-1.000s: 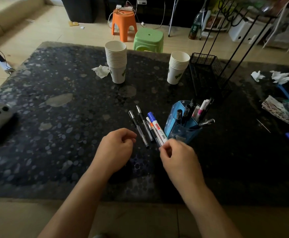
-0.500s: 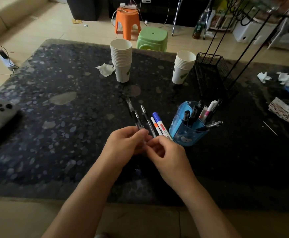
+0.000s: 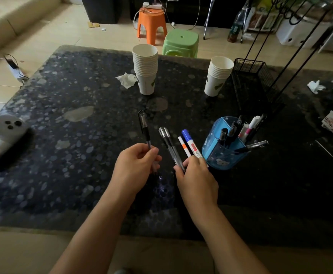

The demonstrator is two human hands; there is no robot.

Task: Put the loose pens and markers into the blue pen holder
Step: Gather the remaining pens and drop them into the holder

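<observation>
My left hand (image 3: 137, 165) is shut on one black gel pen (image 3: 144, 129), which points away from me above the dark table. My right hand (image 3: 196, 178) grips a bunch of pens fanned out: two black gel pens (image 3: 168, 141), a thin white and orange marker (image 3: 183, 145) and a blue-capped white marker (image 3: 190, 142). Just to the right of that hand stands the blue pen holder (image 3: 219, 155), which holds several pens and markers (image 3: 238, 131); one pen (image 3: 254, 146) leans out over its right rim.
Two stacks of white paper cups (image 3: 145, 70) (image 3: 218, 76) stand at the back of the dark speckled table (image 3: 62, 147). A black wire basket (image 3: 250, 84) is behind the holder. Crumpled tissues (image 3: 127, 80) (image 3: 317, 87) lie about, and a white device (image 3: 5, 129) sits at the left edge.
Both hands gathered the loose pens off the table. The left hand has drawn one black pen away to the left; the right hand keeps the others raised.
</observation>
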